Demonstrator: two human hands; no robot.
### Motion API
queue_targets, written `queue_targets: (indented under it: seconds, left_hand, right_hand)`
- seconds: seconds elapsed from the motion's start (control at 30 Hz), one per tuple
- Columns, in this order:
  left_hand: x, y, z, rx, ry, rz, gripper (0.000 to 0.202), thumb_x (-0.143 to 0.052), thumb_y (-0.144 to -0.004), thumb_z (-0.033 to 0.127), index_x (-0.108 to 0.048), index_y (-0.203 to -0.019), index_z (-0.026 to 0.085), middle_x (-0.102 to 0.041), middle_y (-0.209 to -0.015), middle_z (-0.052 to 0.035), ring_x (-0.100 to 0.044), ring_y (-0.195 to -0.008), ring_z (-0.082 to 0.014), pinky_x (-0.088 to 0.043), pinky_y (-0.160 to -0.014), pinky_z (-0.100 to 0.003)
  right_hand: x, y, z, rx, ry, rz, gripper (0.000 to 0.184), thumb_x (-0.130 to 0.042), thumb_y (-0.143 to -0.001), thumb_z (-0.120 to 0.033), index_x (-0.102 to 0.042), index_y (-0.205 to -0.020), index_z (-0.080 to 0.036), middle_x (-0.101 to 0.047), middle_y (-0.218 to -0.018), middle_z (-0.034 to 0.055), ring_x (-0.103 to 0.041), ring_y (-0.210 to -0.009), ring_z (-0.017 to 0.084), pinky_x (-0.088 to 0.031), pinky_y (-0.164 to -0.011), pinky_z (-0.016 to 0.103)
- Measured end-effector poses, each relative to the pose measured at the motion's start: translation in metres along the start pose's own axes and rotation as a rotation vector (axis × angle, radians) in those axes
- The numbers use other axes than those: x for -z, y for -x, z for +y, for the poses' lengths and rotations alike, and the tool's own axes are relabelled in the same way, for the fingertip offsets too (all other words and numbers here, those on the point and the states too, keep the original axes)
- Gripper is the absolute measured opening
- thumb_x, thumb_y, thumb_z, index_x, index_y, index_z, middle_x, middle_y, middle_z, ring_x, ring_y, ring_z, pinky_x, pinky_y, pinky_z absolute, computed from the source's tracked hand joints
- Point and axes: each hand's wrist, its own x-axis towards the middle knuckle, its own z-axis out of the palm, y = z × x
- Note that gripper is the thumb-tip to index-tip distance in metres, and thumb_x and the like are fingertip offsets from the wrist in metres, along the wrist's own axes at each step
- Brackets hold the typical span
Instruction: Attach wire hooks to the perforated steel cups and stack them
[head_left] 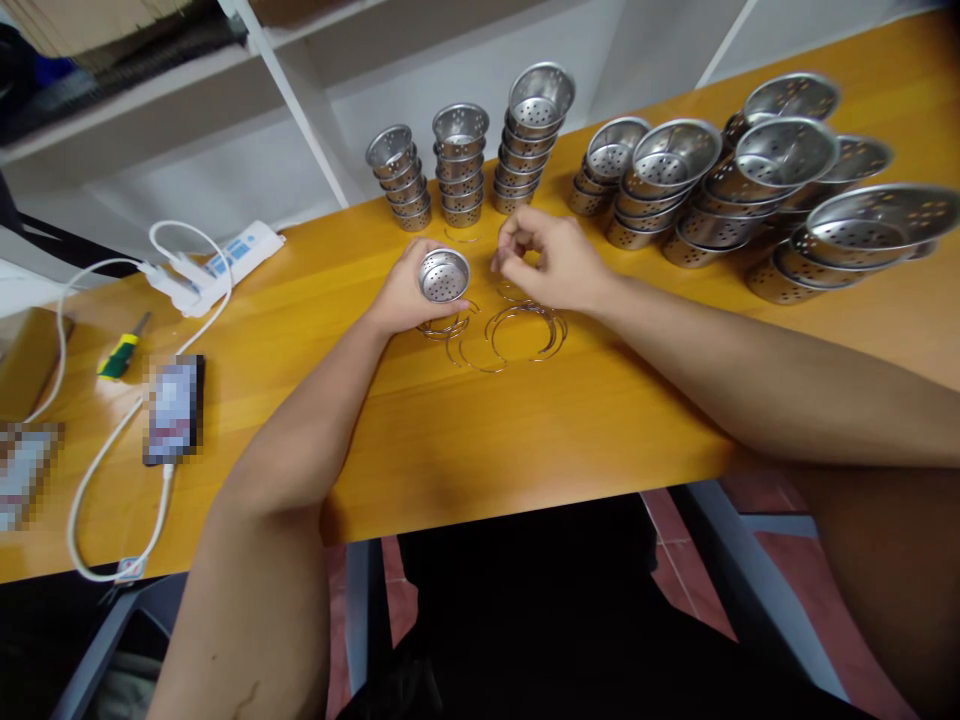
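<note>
My left hand [401,295] is wrapped round a small perforated metal cup [444,277], its open mouth tilted up towards me. To the right of it, my right hand [553,258] hovers over the table with fingers curled and thumb and fingertips drawn together. Whatever those fingertips hold, if anything, is too small to make out. Below and between both hands lie several thin open wire rings [492,340], some overlapping. Part of them is hidden under the left hand and the cup.
Stacks of perforated metal cups [460,165] stand along the back of the table [480,440], with larger ones [862,225] at the right. On the left are a power strip [244,250], white cables, a screwdriver [118,357] and a phone [174,410].
</note>
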Motion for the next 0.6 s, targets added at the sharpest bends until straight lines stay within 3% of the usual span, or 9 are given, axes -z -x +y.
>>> queue_targets:
  seconds: [0.13,0.23,0.4,0.53,0.6]
  left_hand:
    - [-0.006,-0.001,0.029,-0.126,0.036,-0.061,0.111,-0.108,-0.078,0.104,-0.075,-0.154,0.031,-0.069,-0.187,-0.0199,-0.068,-0.182,-0.0478,-0.058,-0.155,-0.072]
    - [-0.013,0.001,0.049,-0.160,0.165,-0.154,0.104,-0.101,-0.085,0.107,-0.075,-0.151,0.031,-0.072,-0.187,-0.0204,-0.073,-0.178,-0.0436,-0.064,-0.150,-0.068]
    - [-0.015,0.003,0.063,-0.139,0.158,-0.140,0.107,-0.102,-0.082,0.108,-0.076,-0.154,0.032,-0.078,-0.177,-0.0163,-0.078,-0.171,-0.0401,-0.062,-0.151,-0.064]
    - [-0.013,0.002,0.060,-0.138,0.138,-0.145,0.106,-0.101,-0.086,0.105,-0.075,-0.157,0.030,-0.085,-0.159,-0.0149,-0.086,-0.152,-0.0368,-0.070,-0.140,-0.060]
    - [-0.014,0.002,0.059,-0.159,0.129,-0.138,0.108,-0.101,-0.087,0.105,-0.075,-0.160,0.030,-0.083,-0.166,-0.0166,-0.083,-0.159,-0.0384,-0.067,-0.145,-0.061]
  right_hand:
    - [-0.008,-0.005,-0.005,-0.022,-0.137,-0.005,0.045,-0.075,-0.119,-0.053,-0.073,-0.156,-0.028,-0.092,-0.127,0.0176,-0.088,-0.116,0.041,-0.074,-0.114,0.065]
    - [-0.010,-0.010,-0.003,-0.023,-0.113,-0.037,0.058,-0.078,-0.121,-0.065,-0.068,-0.166,-0.030,-0.093,-0.129,0.0177,-0.089,-0.114,0.041,-0.074,-0.110,0.067]
    - [-0.009,-0.016,0.007,-0.069,-0.221,0.028,0.066,-0.063,-0.120,-0.090,-0.069,-0.152,-0.033,-0.093,-0.123,0.0175,-0.090,-0.113,0.040,-0.073,-0.105,0.064]
    - [-0.008,-0.021,0.014,-0.097,-0.397,0.142,0.074,-0.067,-0.106,-0.102,-0.067,-0.133,-0.033,-0.091,-0.114,0.0175,-0.086,-0.110,0.036,-0.069,-0.104,0.061]
    - [-0.008,-0.023,0.016,-0.104,-0.445,0.176,0.075,-0.070,-0.101,-0.105,-0.065,-0.126,-0.034,-0.089,-0.108,0.0168,-0.084,-0.108,0.034,-0.067,-0.102,0.059]
